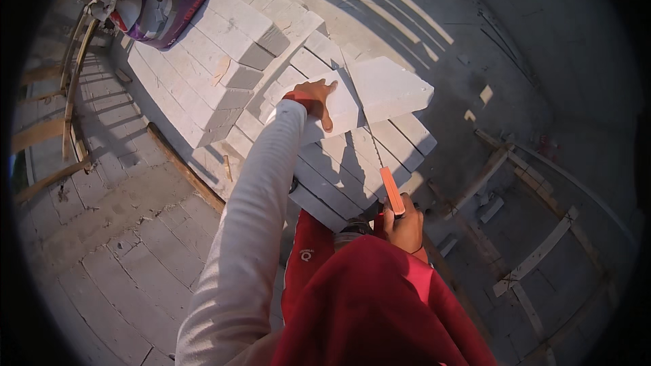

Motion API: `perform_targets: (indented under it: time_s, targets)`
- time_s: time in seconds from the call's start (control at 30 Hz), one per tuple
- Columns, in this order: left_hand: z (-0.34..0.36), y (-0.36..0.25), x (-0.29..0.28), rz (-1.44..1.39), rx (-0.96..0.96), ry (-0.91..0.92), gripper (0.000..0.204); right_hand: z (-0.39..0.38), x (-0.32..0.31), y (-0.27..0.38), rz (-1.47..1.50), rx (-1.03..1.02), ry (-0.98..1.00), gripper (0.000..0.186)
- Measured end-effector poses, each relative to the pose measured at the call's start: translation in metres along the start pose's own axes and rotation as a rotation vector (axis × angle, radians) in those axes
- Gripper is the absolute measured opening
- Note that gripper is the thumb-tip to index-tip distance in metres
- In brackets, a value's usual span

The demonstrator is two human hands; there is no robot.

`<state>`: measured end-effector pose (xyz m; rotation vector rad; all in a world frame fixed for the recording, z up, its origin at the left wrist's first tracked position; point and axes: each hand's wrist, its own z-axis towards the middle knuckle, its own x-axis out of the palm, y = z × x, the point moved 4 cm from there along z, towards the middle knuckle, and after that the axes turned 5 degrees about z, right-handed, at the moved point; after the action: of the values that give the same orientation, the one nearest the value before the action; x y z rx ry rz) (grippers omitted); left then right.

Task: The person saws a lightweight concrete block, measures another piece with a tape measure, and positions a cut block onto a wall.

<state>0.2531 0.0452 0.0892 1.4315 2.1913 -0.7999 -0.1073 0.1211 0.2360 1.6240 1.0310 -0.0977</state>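
Observation:
A pale, whitish building block (397, 89) lies across a stack of similar blocks in front of me. My left hand (316, 102) presses on its left part, fingers spread wide. My right hand (405, 226) is wrapped round the orange handle of a handsaw (392, 191), near my lap. From the handle the thin toothed blade runs away from me across the block, to the right of my left hand. How deep the blade sits in the block cannot be made out.
More pale blocks (196, 47) are stacked at the left, with a purple bag (173, 24) on top. Wooden beams (184, 166) lie on the block-paved floor at the left. A timber frame (536, 257) stands at the right, and small scraps (486, 95) litter the concrete.

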Motion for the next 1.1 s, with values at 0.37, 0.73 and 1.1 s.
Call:
perform_targets:
  time_s: [0.37,0.73,1.1]
  targets:
    - [-0.004,-0.025,-0.005,0.085,-0.007,-0.046,0.142,0.051,0.017,0.011,-0.024,-0.012,0.013,0.022]
    - [0.004,-0.025,-0.012,0.030,0.035,0.009,0.147,0.053,0.004,0.015,-0.085,0.017,0.062,0.017]
    - [-0.009,-0.027,-0.031,0.009,-0.077,0.034,0.135,-0.013,-0.012,-0.019,0.046,-0.020,-0.062,0.020]
